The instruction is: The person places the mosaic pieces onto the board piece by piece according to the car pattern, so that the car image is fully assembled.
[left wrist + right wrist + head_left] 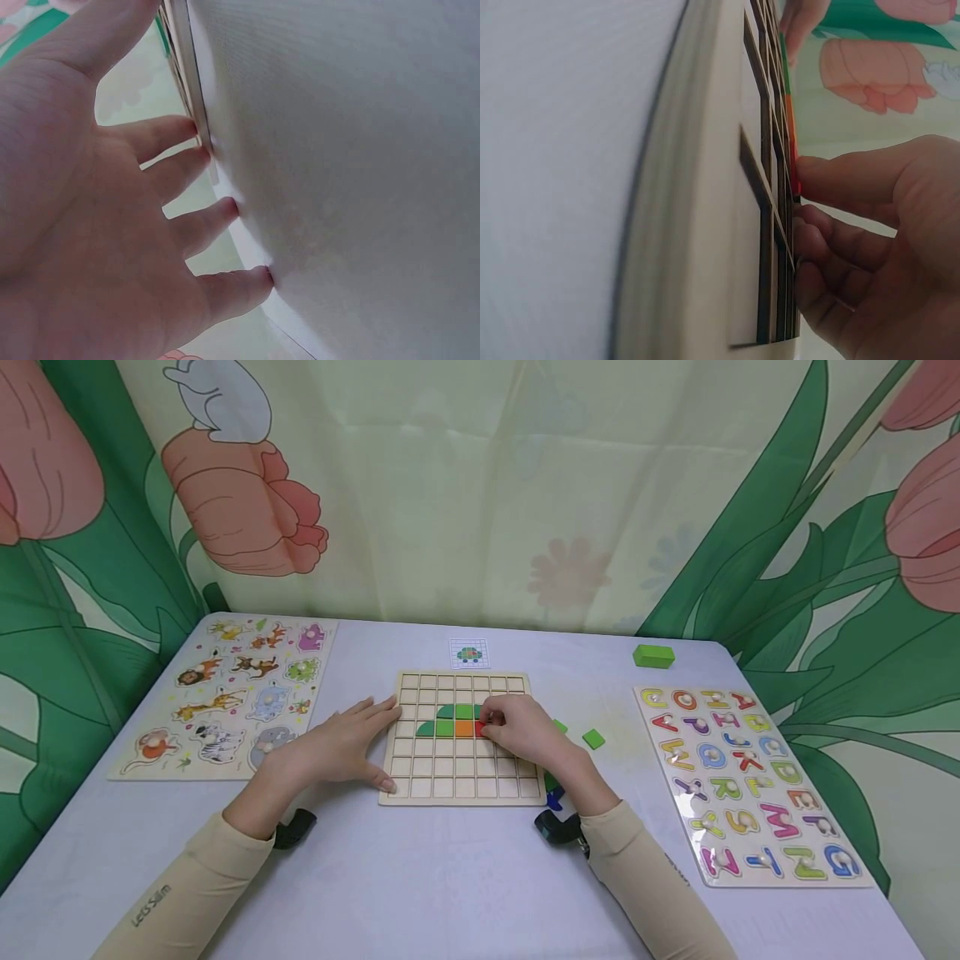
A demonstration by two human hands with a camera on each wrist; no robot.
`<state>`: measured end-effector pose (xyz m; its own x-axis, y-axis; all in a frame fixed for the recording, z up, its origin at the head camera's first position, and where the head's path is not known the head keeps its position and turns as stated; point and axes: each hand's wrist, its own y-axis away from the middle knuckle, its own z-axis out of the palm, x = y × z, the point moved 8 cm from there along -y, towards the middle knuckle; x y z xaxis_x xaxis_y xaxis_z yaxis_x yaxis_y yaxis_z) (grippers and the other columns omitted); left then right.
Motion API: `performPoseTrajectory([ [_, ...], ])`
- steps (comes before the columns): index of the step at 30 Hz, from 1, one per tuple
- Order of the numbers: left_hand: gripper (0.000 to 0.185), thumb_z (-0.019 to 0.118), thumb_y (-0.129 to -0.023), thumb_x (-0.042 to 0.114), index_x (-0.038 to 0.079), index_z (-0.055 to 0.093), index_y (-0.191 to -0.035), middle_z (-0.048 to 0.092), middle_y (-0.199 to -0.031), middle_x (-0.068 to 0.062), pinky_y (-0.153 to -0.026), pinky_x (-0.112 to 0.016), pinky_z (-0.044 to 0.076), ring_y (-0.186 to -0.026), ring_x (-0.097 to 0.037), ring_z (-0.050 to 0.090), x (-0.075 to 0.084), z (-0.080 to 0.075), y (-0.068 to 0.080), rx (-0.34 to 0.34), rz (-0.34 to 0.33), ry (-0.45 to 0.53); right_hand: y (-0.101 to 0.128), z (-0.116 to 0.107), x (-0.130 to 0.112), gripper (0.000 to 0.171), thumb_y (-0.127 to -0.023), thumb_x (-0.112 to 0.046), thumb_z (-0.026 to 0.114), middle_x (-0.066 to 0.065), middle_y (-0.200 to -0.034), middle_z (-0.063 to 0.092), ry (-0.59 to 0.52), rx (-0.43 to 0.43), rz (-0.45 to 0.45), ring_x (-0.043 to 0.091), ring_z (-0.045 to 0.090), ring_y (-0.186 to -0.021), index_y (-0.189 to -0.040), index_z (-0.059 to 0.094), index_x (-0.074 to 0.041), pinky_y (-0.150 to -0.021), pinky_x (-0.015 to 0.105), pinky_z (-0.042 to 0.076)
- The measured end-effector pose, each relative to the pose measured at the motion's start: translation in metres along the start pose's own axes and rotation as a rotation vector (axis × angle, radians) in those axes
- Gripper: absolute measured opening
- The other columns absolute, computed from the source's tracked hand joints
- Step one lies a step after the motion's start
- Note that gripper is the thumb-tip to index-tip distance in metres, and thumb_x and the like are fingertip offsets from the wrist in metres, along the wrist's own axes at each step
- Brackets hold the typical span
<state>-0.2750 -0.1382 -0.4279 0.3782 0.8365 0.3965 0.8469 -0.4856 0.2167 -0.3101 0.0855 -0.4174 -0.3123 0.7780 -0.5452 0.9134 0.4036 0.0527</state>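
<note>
A wooden grid board (435,767) lies in the middle of the table. Green tiles (444,727), some with rounded corners, fill part of its upper middle, with an orange tile (464,728) beside them. My right hand (525,727) is over the board and pinches a red tile (480,728) at the grid, right of the orange one; its fingers are curled in the right wrist view, with the thumb (847,176) on the red tile. Along the board's left edge my left hand (337,743) rests with fingers spread, thumb near the lower left corner.
A small picture card (469,654) lies behind the board. Loose green tiles (593,739) and a blue piece (554,798) are on its right. An animal puzzle (255,693) lies left, a letter puzzle (738,785) right. A green block (654,656) stands at the back right.
</note>
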Motion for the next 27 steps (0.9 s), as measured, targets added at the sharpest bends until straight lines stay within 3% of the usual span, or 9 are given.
performPoseTrajectory([
  [8, 0.119, 0.084, -0.064, 0.061, 0.010, 0.029, -0.157, 0.020, -0.167, -0.009, -0.113, -0.074, 0.021, -0.152, -0.045, 0.016, -0.001, 0.001, -0.001, -0.002, -0.008, 0.000, 0.001, 0.001, 0.001, 0.006, -0.090, -0.014, 0.069, -0.001, -0.073, 0.060, -0.007, -0.011, 0.013, 0.016, 0.051, -0.070, -0.094, 0.073, -0.017, -0.062, 0.028, 0.041],
  [17, 0.120, 0.083, -0.063, 0.064, 0.011, 0.029, -0.157, 0.019, -0.167, -0.009, -0.114, -0.074, 0.021, -0.153, -0.044, 0.015, -0.003, 0.003, -0.001, -0.005, -0.015, -0.002, 0.002, -0.001, -0.005, 0.009, -0.090, -0.015, 0.069, -0.002, -0.073, 0.060, 0.071, -0.026, -0.010, 0.016, 0.052, -0.071, -0.097, 0.076, -0.017, -0.061, 0.027, 0.041],
  [27, 0.119, 0.084, -0.064, 0.062, 0.012, 0.029, -0.157, 0.019, -0.167, -0.008, -0.114, -0.073, 0.020, -0.153, -0.044, 0.015, -0.002, 0.002, -0.001, -0.006, -0.016, -0.002, 0.005, -0.019, 0.011, 0.015, -0.091, -0.015, 0.065, 0.001, -0.083, 0.063, -0.040, -0.043, 0.023, 0.018, 0.055, -0.077, -0.105, 0.072, -0.014, -0.068, 0.029, 0.047],
])
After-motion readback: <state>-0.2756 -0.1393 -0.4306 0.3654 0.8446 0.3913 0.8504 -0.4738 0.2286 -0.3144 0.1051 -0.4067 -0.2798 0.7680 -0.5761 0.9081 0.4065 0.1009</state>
